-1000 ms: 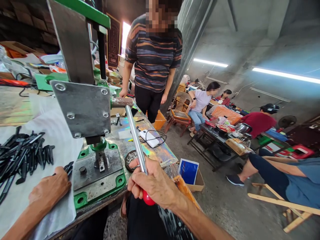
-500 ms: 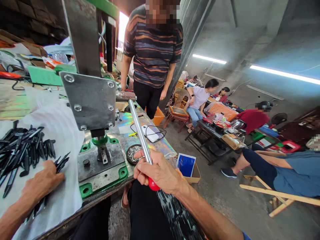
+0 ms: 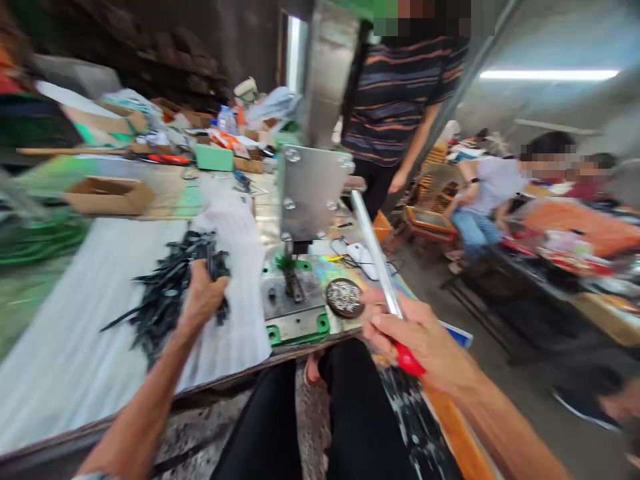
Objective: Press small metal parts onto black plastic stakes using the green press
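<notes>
My right hand (image 3: 415, 333) is wrapped round the steel lever (image 3: 375, 247) of a hand press, just above its red ball knob (image 3: 410, 360). The press head, with its bolted metal plate (image 3: 315, 190), stands over a green-edged base (image 3: 295, 300). My left hand (image 3: 205, 297) is closed on some slim black plastic pieces at the right side of a heap of black plastic pieces (image 3: 167, 287); its fingertips are partly hidden and blurred. The heap lies on a white foam sheet (image 3: 115, 267). A round dish of small metal pins (image 3: 345, 298) sits between the press base and my right hand.
An open cardboard box (image 3: 110, 195) and a green box (image 3: 214, 157) stand farther back on the bench. A cable and white device (image 3: 365, 260) lie behind the dish. A person in a striped shirt (image 3: 400, 100) stands behind the press. More black pieces (image 3: 415, 420) lie beside my right leg.
The view has swung left, so the press now appears nearer the middle. My left hand has moved from beside the press base to the heap. My right hand stays on the lever.
</notes>
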The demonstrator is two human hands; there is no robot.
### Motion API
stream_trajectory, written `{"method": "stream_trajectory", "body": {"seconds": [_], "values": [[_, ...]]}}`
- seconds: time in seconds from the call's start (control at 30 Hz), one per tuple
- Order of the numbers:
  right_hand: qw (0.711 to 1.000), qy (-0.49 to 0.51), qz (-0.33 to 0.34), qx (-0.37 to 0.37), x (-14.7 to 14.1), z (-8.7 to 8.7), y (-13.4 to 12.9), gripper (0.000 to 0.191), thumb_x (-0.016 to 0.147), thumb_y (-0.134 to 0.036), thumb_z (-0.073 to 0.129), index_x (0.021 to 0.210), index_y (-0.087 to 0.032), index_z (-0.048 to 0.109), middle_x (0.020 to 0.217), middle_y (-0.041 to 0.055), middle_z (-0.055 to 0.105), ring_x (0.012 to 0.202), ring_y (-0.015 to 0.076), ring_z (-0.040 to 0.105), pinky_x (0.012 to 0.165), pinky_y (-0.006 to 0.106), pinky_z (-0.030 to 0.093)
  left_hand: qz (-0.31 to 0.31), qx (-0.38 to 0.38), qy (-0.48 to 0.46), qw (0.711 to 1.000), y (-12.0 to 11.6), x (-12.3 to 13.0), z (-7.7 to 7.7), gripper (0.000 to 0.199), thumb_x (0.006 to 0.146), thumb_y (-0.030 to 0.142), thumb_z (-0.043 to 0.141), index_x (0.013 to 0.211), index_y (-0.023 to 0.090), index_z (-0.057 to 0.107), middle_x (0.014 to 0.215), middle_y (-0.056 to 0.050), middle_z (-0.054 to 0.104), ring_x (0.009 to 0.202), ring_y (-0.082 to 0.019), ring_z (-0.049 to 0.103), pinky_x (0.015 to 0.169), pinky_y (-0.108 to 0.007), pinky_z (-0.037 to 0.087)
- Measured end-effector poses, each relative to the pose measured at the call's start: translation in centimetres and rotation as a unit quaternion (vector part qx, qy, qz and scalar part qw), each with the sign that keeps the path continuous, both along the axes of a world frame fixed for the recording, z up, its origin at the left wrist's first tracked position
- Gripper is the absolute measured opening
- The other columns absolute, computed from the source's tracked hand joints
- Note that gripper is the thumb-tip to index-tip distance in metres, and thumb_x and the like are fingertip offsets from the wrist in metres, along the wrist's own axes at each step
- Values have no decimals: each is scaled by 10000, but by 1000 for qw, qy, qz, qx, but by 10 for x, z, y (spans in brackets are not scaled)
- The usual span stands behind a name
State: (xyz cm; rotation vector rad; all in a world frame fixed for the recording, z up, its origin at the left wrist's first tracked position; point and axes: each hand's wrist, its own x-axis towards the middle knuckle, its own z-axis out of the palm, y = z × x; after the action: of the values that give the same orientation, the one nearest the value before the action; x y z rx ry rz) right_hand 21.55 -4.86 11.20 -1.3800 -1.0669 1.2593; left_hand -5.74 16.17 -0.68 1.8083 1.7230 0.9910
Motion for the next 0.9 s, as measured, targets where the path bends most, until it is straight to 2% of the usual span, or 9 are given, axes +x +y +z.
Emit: {"method": "stream_trajectory", "body": {"seconds": [0.1, 0.23, 0.37, 0.47, 0.6, 0.77, 0.9], "values": [[998, -17, -47, -41, 3, -2, -2, 317, 826, -399, 657, 1076, -229, 562, 673, 20, 558, 509, 122, 438, 430, 246, 305, 47, 47, -64, 996, -10, 7, -5, 286, 726, 117, 468, 987, 180, 366, 759, 29, 416, 695, -132, 451, 696, -265, 418], [996, -1, -51, -67, 6, -3, 2, 232, 765, -482, 710, 948, -345, 672, 713, 67, 582, 529, 135, 459, 449, 307, 356, 54, 103, -107, 987, -16, 8, -34, 327, 745, 132, 463, 1058, 175, 380, 768, -3, 484, 693, -160, 499, 704, -290, 450], [996, -13, -73, -56, 2, -2, 5, 265, 676, -518, 752, 879, -352, 714, 681, 75, 578, 515, 125, 476, 441, 310, 380, 47, 150, -109, 982, -24, 3, -57, 334, 729, 143, 481, 1050, 187, 401, 856, -37, 526, 757, -171, 535, 744, -303, 466], [991, -30, -107, -71, 0, -2, 5, 375, 583, -506, 806, 880, -300, 704, 661, 57, 574, 516, 140, 484, 435, 274, 420, 42, 192, -107, 975, -29, 1, -64, 345, 727, 146, 488, 1062, 185, 418, 862, -34, 529, 748, -168, 541, 739, -309, 474], [971, -46, -189, -139, 4, -7, 8, 580, 414, -462, 867, 923, -250, 685, 714, 75, 627, 508, 164, 490, 371, 242, 424, 44, 253, -106, 960, -33, 0, -74, 381, 739, 150, 503, 1110, 184, 428, 917, -46, 543, 811, -174, 562, 783, -322, 478], [966, -44, -209, -146, 5, -16, 13, 524, 323, -459, 862, 770, -254, 682, 555, 49, 552, 365, 128, 365, 299, 273, 384, 59, 270, -114, 954, -35, -2, -87, 397, 752, 144, 515, 1139, 182, 433, 951, -53, 542, 841, -168, 573, 793, -312, 485], [975, -23, -196, -99, 5, -21, 11, 501, 381, -429, 890, 818, -286, 690, 593, 44, 539, 370, 116, 380, 318, 266, 371, 44, 273, -118, 954, -38, -1, -90, 430, 745, 118, 529, 1160, 183, 437, 978, -56, 537, 890, -171, 573, 830, -322, 479]]}}
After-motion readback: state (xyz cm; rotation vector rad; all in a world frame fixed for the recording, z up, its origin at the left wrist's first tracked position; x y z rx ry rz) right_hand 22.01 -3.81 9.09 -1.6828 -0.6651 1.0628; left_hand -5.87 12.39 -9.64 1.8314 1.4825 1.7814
